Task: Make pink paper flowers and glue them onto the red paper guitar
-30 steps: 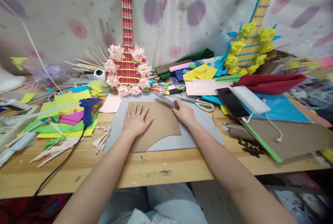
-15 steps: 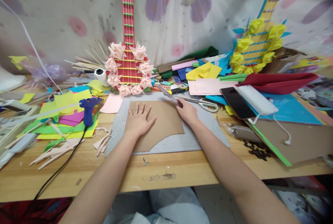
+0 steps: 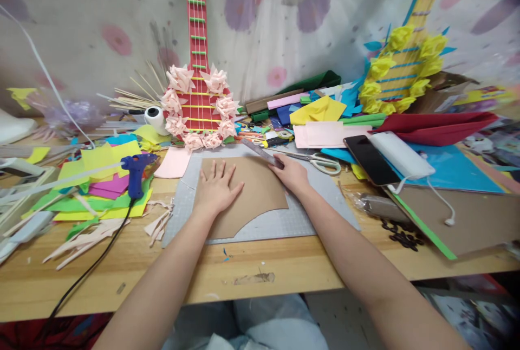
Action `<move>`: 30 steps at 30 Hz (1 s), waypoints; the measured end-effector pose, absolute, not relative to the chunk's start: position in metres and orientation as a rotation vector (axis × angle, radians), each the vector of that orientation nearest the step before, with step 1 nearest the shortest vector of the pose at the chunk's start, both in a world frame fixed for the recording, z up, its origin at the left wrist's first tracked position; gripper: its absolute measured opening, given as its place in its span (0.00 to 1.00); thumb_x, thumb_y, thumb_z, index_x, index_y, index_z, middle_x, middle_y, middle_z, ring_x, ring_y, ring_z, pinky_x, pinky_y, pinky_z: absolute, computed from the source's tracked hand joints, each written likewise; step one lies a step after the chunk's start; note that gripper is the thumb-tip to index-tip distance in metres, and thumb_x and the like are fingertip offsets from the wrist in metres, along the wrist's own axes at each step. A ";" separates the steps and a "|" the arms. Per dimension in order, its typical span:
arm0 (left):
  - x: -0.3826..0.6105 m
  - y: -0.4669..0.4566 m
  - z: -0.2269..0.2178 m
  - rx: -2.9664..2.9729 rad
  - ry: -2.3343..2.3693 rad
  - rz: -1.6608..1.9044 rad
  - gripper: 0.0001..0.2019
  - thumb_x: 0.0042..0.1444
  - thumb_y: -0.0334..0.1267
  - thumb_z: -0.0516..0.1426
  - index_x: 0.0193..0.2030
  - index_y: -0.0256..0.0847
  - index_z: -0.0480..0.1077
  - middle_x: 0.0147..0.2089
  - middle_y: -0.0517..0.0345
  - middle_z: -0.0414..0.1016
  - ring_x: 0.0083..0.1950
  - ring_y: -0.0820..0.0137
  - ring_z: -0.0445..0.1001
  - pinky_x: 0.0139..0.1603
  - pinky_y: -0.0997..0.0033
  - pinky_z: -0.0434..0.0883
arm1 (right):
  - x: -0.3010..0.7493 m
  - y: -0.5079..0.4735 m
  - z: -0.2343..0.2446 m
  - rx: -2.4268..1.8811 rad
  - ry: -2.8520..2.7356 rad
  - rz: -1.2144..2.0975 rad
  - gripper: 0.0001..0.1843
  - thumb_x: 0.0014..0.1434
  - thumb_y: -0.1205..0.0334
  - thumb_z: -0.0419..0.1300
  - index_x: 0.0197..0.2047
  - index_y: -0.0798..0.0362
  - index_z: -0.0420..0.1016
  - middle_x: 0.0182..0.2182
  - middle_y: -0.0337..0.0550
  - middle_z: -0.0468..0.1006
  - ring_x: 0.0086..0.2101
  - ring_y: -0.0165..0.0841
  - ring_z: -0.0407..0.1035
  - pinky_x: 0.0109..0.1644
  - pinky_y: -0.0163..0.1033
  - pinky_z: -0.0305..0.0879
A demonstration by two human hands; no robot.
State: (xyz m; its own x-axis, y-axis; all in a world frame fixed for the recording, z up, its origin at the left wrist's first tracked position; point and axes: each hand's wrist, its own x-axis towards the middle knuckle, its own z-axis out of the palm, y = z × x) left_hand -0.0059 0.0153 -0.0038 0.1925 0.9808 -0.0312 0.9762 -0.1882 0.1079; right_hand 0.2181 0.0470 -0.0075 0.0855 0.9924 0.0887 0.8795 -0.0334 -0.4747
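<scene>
A brown cardboard sheet (image 3: 260, 190) with a curved cut edge lies on a grey cutting mat (image 3: 292, 220). My left hand (image 3: 217, 190) rests flat on the cardboard, fingers stretched out and slightly apart. My right hand (image 3: 291, 174) sits at the sheet's upper right corner with its fingers closed on the near end of a metal ruler (image 3: 260, 153) that slants up and to the left.
Scissors (image 3: 320, 163) lie right of my right hand. A blue glue gun (image 3: 134, 168) rests on coloured paper at left, its cord trailing forward. A phone (image 3: 368, 159) and white power bank (image 3: 400, 155) sit at right. Two paper guitars (image 3: 199, 68) stand behind.
The view has shifted slightly. Both hands stay in the same places on the cardboard and the ruler.
</scene>
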 end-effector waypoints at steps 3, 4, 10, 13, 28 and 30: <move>-0.006 0.016 -0.004 2.344 1.930 0.076 0.34 0.57 0.61 0.39 0.68 0.50 0.49 0.72 0.56 0.41 0.72 0.56 0.36 0.66 0.40 0.39 | 0.219 0.047 -0.009 -1.968 -1.881 0.363 0.26 0.56 0.46 0.54 0.57 0.43 0.67 0.50 0.41 0.75 0.48 0.41 0.69 0.48 0.43 0.64; -0.007 0.016 -0.004 2.345 1.929 0.080 0.34 0.57 0.61 0.39 0.68 0.50 0.49 0.72 0.56 0.42 0.72 0.56 0.36 0.66 0.40 0.39 | 0.219 0.047 -0.009 -1.971 -1.892 0.357 0.26 0.56 0.46 0.54 0.57 0.43 0.67 0.50 0.41 0.76 0.48 0.41 0.70 0.48 0.43 0.64; -0.010 0.018 -0.007 2.360 1.919 0.099 0.34 0.57 0.61 0.39 0.68 0.51 0.49 0.71 0.56 0.43 0.72 0.56 0.37 0.66 0.39 0.39 | 0.219 0.047 -0.010 -1.977 -1.930 0.316 0.26 0.57 0.46 0.54 0.57 0.41 0.66 0.48 0.41 0.77 0.48 0.41 0.70 0.48 0.43 0.64; -0.012 0.019 -0.007 2.364 1.920 0.107 0.35 0.57 0.62 0.39 0.68 0.50 0.49 0.71 0.54 0.43 0.72 0.56 0.38 0.66 0.40 0.40 | 0.217 0.046 -0.008 -1.993 -1.958 0.300 0.28 0.57 0.45 0.54 0.59 0.42 0.64 0.49 0.43 0.76 0.48 0.43 0.70 0.48 0.44 0.64; -0.019 0.025 -0.008 2.378 1.887 0.111 0.35 0.57 0.62 0.40 0.67 0.49 0.50 0.72 0.53 0.42 0.72 0.58 0.37 0.66 0.42 0.39 | 0.214 0.047 -0.009 -2.021 -1.994 0.243 0.27 0.57 0.46 0.54 0.58 0.44 0.65 0.46 0.44 0.78 0.45 0.43 0.71 0.45 0.43 0.64; -0.019 0.025 -0.008 2.381 1.887 0.108 0.35 0.57 0.62 0.40 0.67 0.49 0.50 0.72 0.54 0.42 0.72 0.58 0.37 0.66 0.42 0.39 | 0.214 0.046 -0.009 -2.023 -2.004 0.231 0.27 0.57 0.46 0.54 0.58 0.45 0.64 0.46 0.45 0.78 0.45 0.43 0.71 0.45 0.43 0.64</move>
